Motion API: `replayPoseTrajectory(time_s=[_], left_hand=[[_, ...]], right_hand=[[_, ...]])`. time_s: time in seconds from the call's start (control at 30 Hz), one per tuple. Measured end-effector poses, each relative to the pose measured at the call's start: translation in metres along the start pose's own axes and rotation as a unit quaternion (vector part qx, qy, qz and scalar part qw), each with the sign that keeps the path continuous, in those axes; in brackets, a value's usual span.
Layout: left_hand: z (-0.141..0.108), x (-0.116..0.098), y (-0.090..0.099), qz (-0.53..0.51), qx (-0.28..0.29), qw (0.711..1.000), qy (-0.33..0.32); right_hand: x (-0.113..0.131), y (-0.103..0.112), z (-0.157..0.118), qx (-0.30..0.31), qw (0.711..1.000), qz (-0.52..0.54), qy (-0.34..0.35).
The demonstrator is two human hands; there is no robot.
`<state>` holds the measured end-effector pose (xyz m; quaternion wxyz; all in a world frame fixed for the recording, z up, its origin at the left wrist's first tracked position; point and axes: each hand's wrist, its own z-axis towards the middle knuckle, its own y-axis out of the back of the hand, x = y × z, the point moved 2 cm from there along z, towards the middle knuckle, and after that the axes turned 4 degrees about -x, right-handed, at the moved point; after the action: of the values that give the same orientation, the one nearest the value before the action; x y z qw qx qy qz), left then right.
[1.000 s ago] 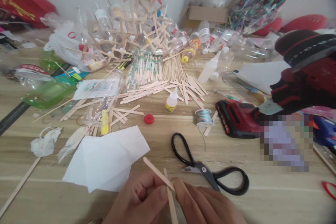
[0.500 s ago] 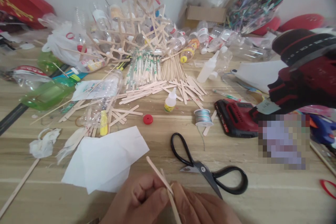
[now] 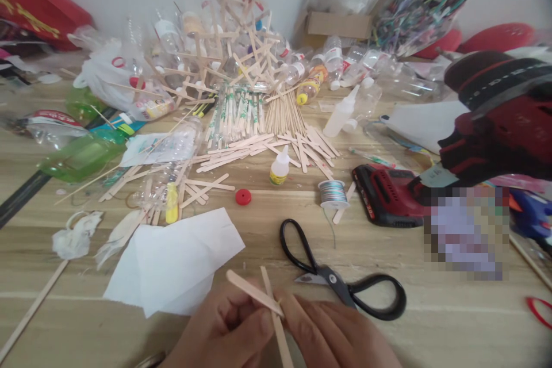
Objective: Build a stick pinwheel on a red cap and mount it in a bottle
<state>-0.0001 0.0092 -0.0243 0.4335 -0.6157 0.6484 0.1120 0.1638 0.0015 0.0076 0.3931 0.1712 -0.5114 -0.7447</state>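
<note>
At the near edge of the bench [image 3: 259,230], my left hand [image 3: 230,322] lies knuckles outward, thumb and curled forefinger pinched on two crossed craft sticks [image 3: 255,293], which form a tilted X. My right hand [image 3: 328,330] slants in from the right, back up, fingers together and angled toward the crossing, their tips against the sticks. Black-handled scissors [image 3: 334,280] lie open just beyond the right hand.

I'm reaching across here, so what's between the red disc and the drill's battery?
In the head view, a spool of thread and a wooden stick lie between the red disc and the battery; a small bottle stands farther back.
</note>
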Motion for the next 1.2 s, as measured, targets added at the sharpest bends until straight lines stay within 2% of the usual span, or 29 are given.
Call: replayPoseTrajectory(time_s=[0.1,0.13,0.37,0.63,0.8,1.07,1.2], left_hand=[[-0.003,-0.007,-0.007,-0.017,0.012,1.0,0.006],[-0.004,-0.01,-0.008,-0.015,0.015,1.0,0.004],[-0.002,-0.011,0.001,-0.011,0.009,0.999,-0.032],[0.002,-0.01,0.0,-0.037,0.029,0.999,-0.006],[-0.002,-0.008,-0.003,-0.036,0.049,0.998,-0.002],[-0.002,0.0,-0.001,-0.001,0.093,0.996,-0.011],[-0.003,0.0,-0.003,-0.002,0.114,0.993,-0.007]], right_hand=[[-0.005,-0.002,0.001,-0.092,0.994,0.038,-0.041],[-0.006,-0.004,0.001,-0.104,0.992,0.051,-0.053],[-0.016,0.0,0.002,-0.096,0.974,0.136,-0.155],[-0.024,0.009,0.004,-0.153,0.925,0.287,-0.194],[-0.023,0.008,0.005,-0.14,0.898,0.348,-0.228],[-0.02,-0.003,0.002,-0.072,0.847,0.394,-0.349],[-0.023,-0.01,-0.001,-0.066,0.836,0.391,-0.38]])
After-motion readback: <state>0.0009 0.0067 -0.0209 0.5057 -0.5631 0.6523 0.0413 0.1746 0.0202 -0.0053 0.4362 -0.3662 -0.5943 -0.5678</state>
